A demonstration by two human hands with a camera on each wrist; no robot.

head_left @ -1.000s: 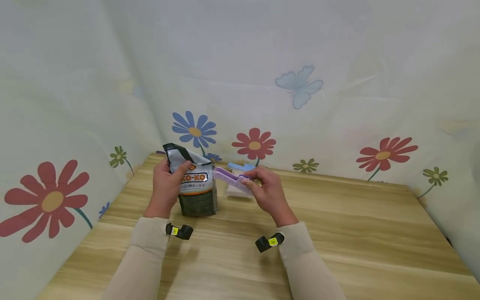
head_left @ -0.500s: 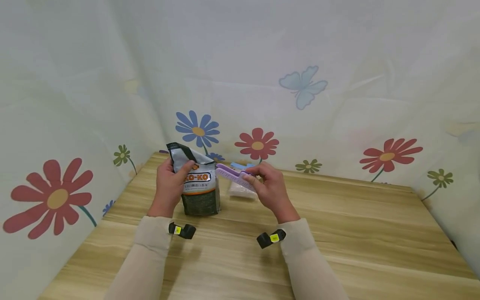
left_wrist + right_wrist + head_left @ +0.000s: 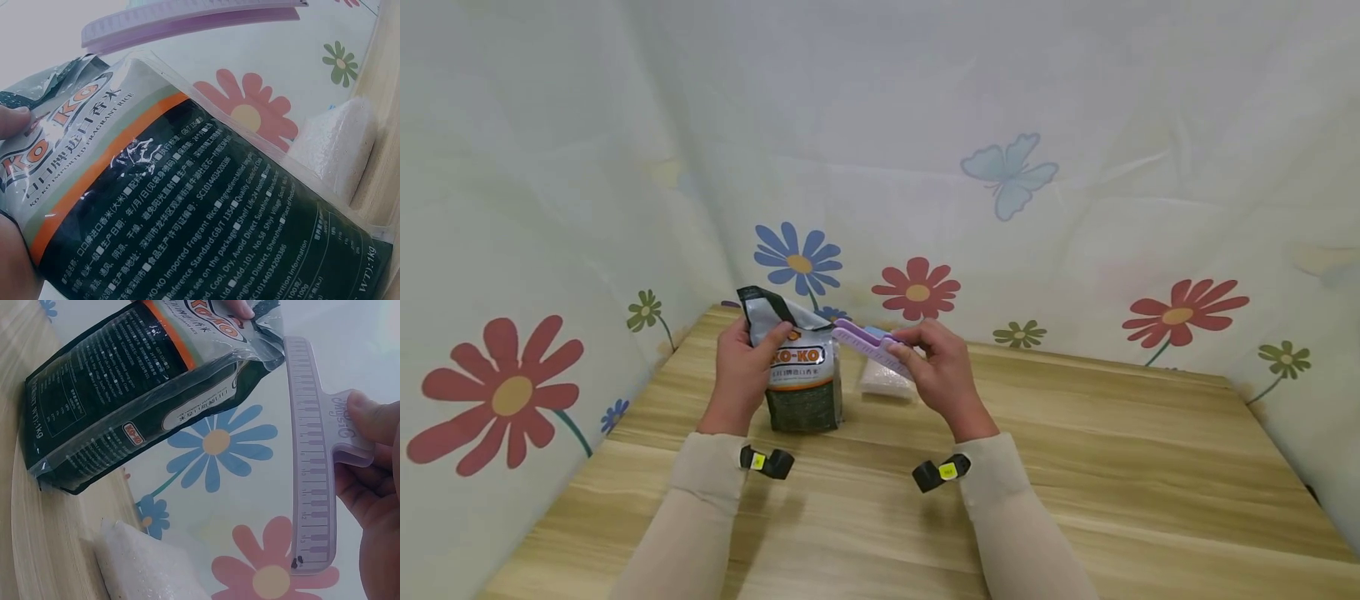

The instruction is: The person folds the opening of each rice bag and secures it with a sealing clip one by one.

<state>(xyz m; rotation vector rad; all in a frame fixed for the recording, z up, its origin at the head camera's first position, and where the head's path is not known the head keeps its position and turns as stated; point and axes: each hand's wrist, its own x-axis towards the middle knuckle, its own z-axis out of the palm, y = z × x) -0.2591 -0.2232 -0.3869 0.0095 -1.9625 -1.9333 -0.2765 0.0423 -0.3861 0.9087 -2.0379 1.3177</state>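
Observation:
A green and silver KO-KO rice bag stands on the table, its top folded over to one side. My left hand grips its upper left part, thumb across the front. My right hand pinches the handle of a purple bag clip printed with piano keys. In the head view the clip's left end lies at the bag's upper right edge. I cannot tell whether the bag's film is between the clip's two bars. Most of my right hand's fingers are hidden behind the clip in the head view.
Behind the clip lies a small clear pack of white grains, with a light blue piece at its top, partly hidden. The wooden table meets a flower-printed curtain at the back and sides.
The clip's left end has risen slightly beside the bag's top edge and now covers more of the blue piece. The left hand keeps its grip on the bag; the whole view has shifted slightly.

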